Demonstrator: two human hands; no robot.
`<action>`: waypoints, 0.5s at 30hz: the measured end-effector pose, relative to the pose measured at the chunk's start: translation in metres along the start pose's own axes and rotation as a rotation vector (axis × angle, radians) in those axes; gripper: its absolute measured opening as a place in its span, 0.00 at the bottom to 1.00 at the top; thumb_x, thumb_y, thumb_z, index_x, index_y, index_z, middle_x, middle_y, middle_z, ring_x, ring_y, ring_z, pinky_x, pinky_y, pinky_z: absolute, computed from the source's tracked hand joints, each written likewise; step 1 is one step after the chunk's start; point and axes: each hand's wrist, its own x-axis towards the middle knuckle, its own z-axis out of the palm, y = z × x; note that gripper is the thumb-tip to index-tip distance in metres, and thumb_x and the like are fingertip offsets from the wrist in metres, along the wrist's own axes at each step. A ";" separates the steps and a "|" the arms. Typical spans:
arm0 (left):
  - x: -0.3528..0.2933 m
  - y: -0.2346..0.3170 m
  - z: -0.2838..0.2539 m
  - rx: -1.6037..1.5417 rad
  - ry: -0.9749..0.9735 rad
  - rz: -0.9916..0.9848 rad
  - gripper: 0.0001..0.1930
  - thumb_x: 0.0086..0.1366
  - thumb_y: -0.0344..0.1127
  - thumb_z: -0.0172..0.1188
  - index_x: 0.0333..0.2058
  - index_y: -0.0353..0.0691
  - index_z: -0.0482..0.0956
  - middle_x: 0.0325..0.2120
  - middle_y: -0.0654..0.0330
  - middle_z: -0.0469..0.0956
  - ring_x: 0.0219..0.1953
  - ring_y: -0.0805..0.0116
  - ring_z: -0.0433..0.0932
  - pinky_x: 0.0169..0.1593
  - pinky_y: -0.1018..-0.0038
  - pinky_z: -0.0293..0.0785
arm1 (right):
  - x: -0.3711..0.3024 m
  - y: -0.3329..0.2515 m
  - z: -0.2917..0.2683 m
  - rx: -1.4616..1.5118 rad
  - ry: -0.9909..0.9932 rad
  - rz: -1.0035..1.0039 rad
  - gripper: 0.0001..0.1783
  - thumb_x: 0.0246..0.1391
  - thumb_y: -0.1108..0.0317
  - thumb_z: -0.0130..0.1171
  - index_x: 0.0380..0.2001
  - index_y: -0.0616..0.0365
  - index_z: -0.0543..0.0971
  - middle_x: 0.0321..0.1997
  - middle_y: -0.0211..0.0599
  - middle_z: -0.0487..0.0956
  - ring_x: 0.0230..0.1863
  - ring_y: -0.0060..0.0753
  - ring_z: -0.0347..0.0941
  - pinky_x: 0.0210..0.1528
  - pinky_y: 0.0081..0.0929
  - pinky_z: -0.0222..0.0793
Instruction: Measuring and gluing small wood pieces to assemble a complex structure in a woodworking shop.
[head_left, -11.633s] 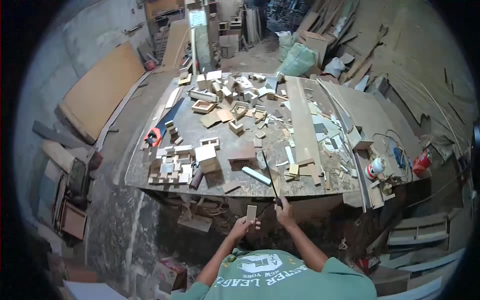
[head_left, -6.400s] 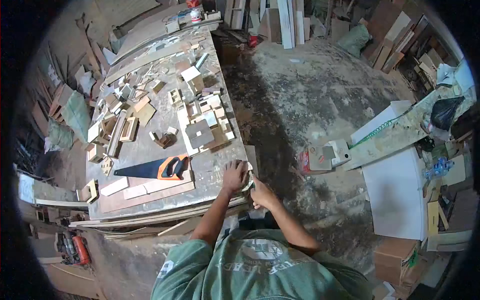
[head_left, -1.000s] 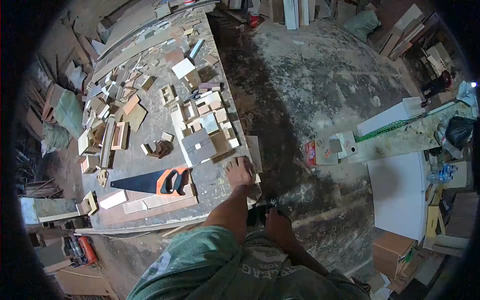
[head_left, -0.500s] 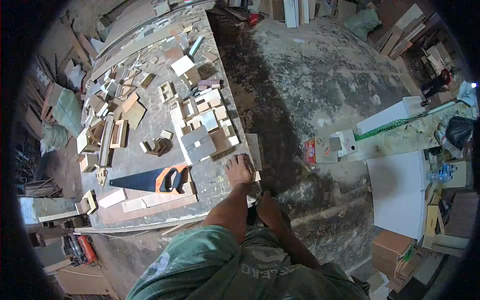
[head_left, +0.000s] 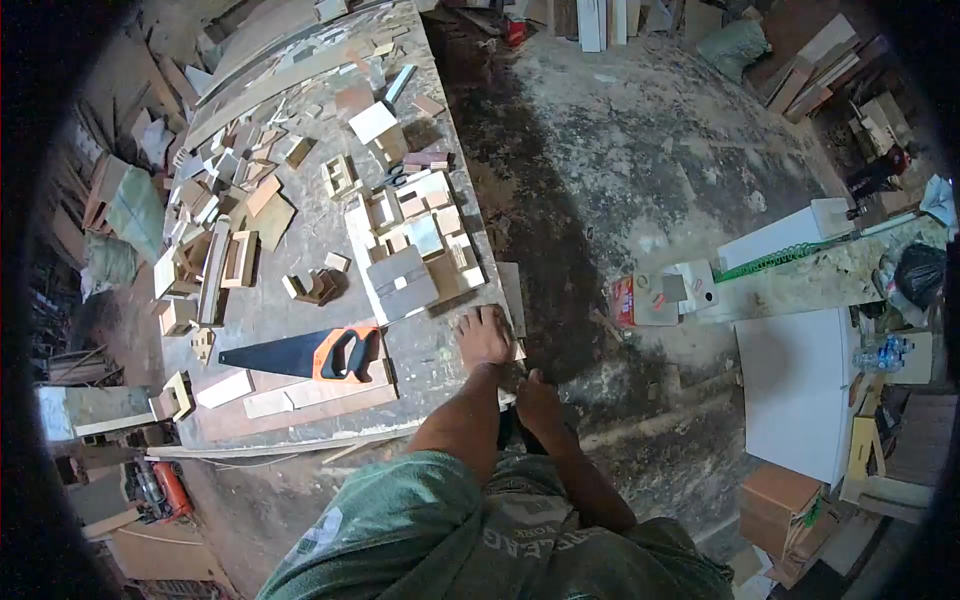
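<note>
My left hand (head_left: 484, 338) lies palm down near the right edge of the worktable (head_left: 425, 358), its fingers stretched over the surface. A pale bit of wood (head_left: 519, 351) shows beside its wrist at the table's edge. Just off that edge, my right hand (head_left: 539, 400) is closed, its fingers curled; whatever it holds is hidden. Left of my hands rests a handsaw (head_left: 290, 352) with a dark blade and an orange-and-black handle. Beyond the left hand sits a pale board (head_left: 460, 285) bearing small wooden blocks and a flat grey square piece (head_left: 401, 282).
Flat wooden strips (head_left: 320, 391) lie by the saw. Scissors (head_left: 396, 177), small wooden frames (head_left: 240, 260) and several offcuts are scattered over the table. To the right stand a bench (head_left: 800, 275) with a green coiled hose (head_left: 775, 260), a white panel (head_left: 795, 395) and a brown box (head_left: 785, 490).
My right hand has shifted slightly up along the table's edge and shows more plainly. My left hand stays in place on the table. The whole view has moved a little.
</note>
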 end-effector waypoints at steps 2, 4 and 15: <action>0.000 -0.002 -0.003 -0.032 -0.051 -0.036 0.18 0.57 0.40 0.52 0.47 0.44 0.69 0.45 0.49 0.69 0.51 0.49 0.66 0.54 0.54 0.60 | -0.005 0.005 0.014 -0.187 0.053 -0.177 0.19 0.67 0.54 0.42 0.38 0.56 0.76 0.09 0.28 0.58 0.11 0.22 0.51 0.17 0.27 0.56; 0.002 0.005 -0.005 -0.040 -0.064 -0.024 0.18 0.57 0.40 0.52 0.47 0.44 0.69 0.45 0.49 0.69 0.51 0.49 0.66 0.54 0.54 0.60 | -0.011 0.014 0.037 -0.367 0.108 -0.204 0.18 0.67 0.54 0.44 0.38 0.56 0.77 0.08 0.28 0.58 0.11 0.22 0.51 0.16 0.28 0.55; 0.001 0.002 0.000 -0.057 -0.096 -0.026 0.19 0.57 0.40 0.51 0.48 0.45 0.68 0.46 0.48 0.69 0.52 0.47 0.66 0.55 0.53 0.59 | 0.003 0.009 -0.064 0.399 -0.291 0.082 0.14 0.60 0.62 0.48 0.40 0.63 0.69 0.29 0.59 0.76 0.29 0.62 0.74 0.30 0.54 0.68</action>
